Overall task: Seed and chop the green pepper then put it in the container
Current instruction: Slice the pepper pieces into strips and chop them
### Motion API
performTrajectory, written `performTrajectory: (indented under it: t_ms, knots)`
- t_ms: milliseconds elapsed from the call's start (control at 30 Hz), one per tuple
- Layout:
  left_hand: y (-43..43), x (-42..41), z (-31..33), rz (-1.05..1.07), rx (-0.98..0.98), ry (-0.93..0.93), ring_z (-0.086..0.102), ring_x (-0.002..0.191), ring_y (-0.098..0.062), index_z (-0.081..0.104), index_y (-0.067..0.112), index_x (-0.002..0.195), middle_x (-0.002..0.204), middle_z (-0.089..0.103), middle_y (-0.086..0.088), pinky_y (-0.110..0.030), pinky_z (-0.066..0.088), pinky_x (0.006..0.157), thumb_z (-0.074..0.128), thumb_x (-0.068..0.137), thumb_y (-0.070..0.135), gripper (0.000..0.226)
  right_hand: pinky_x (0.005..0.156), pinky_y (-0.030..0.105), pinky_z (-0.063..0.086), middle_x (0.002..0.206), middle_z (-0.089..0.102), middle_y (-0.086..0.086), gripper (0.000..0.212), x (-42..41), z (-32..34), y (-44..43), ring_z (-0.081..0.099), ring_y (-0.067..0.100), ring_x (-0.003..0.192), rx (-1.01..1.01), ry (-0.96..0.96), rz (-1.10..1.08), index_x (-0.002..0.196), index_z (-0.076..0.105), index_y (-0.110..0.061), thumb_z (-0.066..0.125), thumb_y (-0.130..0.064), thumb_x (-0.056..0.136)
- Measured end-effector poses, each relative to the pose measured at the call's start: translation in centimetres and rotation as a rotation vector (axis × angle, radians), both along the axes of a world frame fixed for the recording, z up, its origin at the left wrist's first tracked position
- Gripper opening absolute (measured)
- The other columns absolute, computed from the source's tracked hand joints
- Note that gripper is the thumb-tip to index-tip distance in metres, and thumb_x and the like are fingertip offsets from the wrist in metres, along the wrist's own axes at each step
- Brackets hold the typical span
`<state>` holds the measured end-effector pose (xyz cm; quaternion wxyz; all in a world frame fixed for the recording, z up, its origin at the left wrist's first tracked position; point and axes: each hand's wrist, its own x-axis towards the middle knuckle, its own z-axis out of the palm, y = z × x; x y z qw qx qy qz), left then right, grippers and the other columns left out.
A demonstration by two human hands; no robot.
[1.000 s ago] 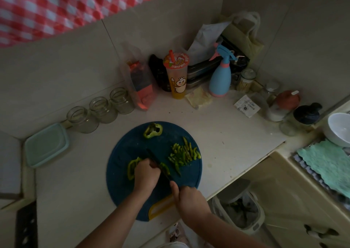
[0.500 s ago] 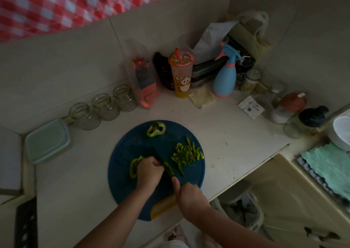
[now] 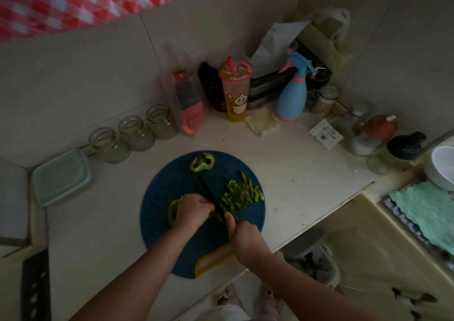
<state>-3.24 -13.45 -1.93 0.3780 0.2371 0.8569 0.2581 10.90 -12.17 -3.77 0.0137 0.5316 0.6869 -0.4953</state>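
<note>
Resting on the pale counter [image 3: 294, 173], a round blue cutting board [image 3: 172, 185] carries the work, and the teal container [image 3: 61, 176] sits well apart at left. The left hand [image 3: 192, 210] clamps its curled fingers on a curved green pepper piece [image 3: 173, 210]. The right hand [image 3: 245, 234] grips the knife [image 3: 208, 193], its blade angled away-left. Thin glossy strips [image 3: 242, 193] lie right of the blade, pointing mostly away.
</note>
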Motion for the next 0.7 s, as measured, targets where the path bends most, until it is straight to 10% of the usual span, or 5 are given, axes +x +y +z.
performTrajectory:
  t_ms: [700]
  knots:
    - [-1.1,0.5,-0.9,0.008,0.105,-0.016,0.061,0.06,-0.012,0.062,0.006,0.086,0.067,0.063,-0.003,-0.025,0.052,0.06,0.072,0.078,0.003,0.013,0.068,0.028,0.035,0.057,0.045,0.003,0.06,2.5,1.0,0.0,0.046,0.013,0.056,-0.043,0.038,0.005,0.056,0.037,-0.013,0.027,-0.055,0.097]
